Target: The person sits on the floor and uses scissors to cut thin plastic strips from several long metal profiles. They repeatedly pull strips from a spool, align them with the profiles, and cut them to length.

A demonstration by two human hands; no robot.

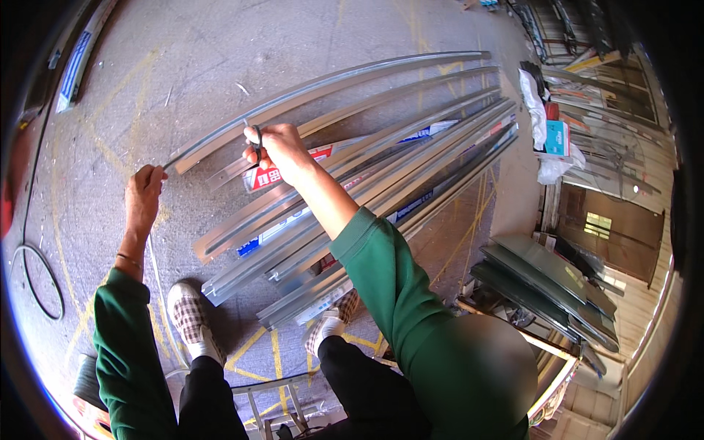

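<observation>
My left hand (144,194) is closed, its fingertips pinching the near end of a thin dark strip (174,158). From there the strip runs toward the farthest long metal profile (323,92) and seems to lie along it. My right hand (284,150) is closed around the black handles of a pair of scissors (256,141), whose blades point away from me beside that profile. Under my right forearm lie several more metal profiles (323,226), side by side on the floor. Some carry red, white and blue printed film (264,177). I cannot tell whether the blades touch the strip.
A black cable (45,293) loops on the floor at left. Dark panels (546,286) lean in a stack at right, near a teal box (557,138) and white plastic bags (534,110). A metal stand (273,400) is close to my legs. My shoes stand beside the profiles' near ends.
</observation>
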